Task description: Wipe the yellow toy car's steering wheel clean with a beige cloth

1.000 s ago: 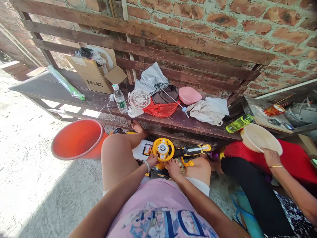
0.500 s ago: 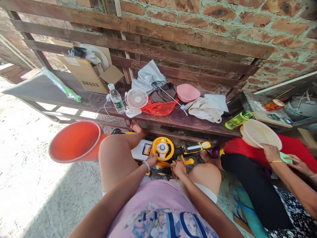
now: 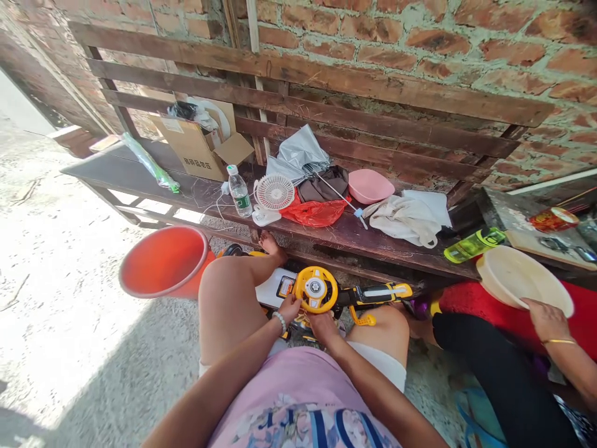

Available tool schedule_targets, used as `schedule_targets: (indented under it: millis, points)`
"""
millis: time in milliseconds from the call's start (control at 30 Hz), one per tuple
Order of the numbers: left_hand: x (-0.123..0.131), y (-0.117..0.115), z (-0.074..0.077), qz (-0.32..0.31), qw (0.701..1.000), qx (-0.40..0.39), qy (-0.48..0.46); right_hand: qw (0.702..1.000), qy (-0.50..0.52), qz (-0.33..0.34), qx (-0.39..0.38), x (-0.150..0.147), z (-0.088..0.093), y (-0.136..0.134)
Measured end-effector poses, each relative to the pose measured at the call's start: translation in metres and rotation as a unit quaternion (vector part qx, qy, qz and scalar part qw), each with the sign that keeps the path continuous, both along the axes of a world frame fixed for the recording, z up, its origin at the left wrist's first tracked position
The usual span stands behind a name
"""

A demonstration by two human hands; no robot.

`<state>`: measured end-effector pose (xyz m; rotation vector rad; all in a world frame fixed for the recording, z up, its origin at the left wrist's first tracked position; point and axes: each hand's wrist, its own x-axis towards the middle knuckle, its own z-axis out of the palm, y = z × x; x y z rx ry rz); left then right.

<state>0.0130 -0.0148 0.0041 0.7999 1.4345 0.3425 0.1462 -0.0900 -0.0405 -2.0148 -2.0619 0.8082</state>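
My left hand (image 3: 290, 308), a beaded bracelet on its wrist, is closed in front of the lower left rim of a yellow toy steering wheel (image 3: 334, 290). Whether it touches the rim I cannot tell. Just below the wheel, my right hand (image 3: 323, 326) is closed, its fingertips pointing toward the left hand. Anything small held between the fingers is too hidden to make out. The wheel belongs to a yellow, black and white ride-on toy (image 3: 269, 288) between my knees, with a yellow-tipped toy arm (image 3: 380, 292) on its right.
An orange bucket (image 3: 205, 274) stands at left. The wooden bench (image 3: 326, 239) bears a cardboard box (image 3: 191, 146), water bottle (image 3: 240, 193), small fan (image 3: 274, 191), umbrella (image 3: 298, 152), pink basin (image 3: 370, 185) and white cloth bag (image 3: 403, 218). At right, another person's hand (image 3: 550, 320) touches a cream basin (image 3: 517, 277).
My right hand has moved left and under the wheel, nearer my left hand; the crumpled brownish thing in it no longer shows clearly. The view has shifted left. One co-worker's hand has left view.
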Motion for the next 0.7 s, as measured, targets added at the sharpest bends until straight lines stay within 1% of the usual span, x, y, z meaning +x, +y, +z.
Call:
schedule_targets:
  millis: [100, 200, 267, 367, 433, 467, 533, 567, 633, 667, 700]
  points:
    - [-0.001, 0.004, 0.001, 0.035, 0.999, -0.004, 0.010, 0.993, -0.107, 0.032, -0.024, 0.002, 0.006, 0.004]
    - [-0.003, 0.007, 0.001, 0.042, 0.999, -0.003, 0.007, 0.986, -0.161, 0.030, -0.023, -0.002, 0.008, 0.002]
    - [-0.003, 0.008, 0.001, 0.044, 0.999, -0.009, 0.004, 0.980, -0.194, 0.007, -0.036, -0.002, 0.009, -0.003]
    - [-0.003, 0.008, 0.002, 0.057, 0.998, -0.020, 0.000, 0.969, -0.224, -0.054, -0.088, 0.009, 0.013, -0.013]
    - [-0.002, 0.008, 0.002, 0.067, 0.998, -0.021, -0.010, 0.969, -0.200, -0.101, -0.106, 0.020, 0.017, -0.018]
    - [-0.002, 0.008, 0.002, 0.070, 0.997, -0.020, -0.016, 0.971, -0.174, -0.131, -0.103, 0.027, 0.019, -0.020]
    - [-0.001, 0.008, 0.002, 0.073, 0.997, -0.017, -0.028, 0.968, -0.102, -0.215, -0.078, 0.039, 0.022, -0.022]
    - [-0.001, 0.008, 0.002, 0.073, 0.997, -0.017, -0.031, 0.961, -0.053, -0.265, -0.062, 0.045, 0.024, -0.023]
    - [0.001, 0.008, 0.003, 0.069, 0.997, -0.019, -0.038, 0.932, 0.054, -0.358, -0.017, 0.053, 0.027, -0.025]
    - [0.002, 0.008, 0.003, 0.064, 0.997, -0.021, -0.043, 0.916, 0.100, -0.389, 0.014, 0.055, 0.029, -0.027]
    - [0.002, 0.008, 0.004, 0.059, 0.997, -0.022, -0.047, 0.904, 0.132, -0.403, 0.050, 0.058, 0.032, -0.028]
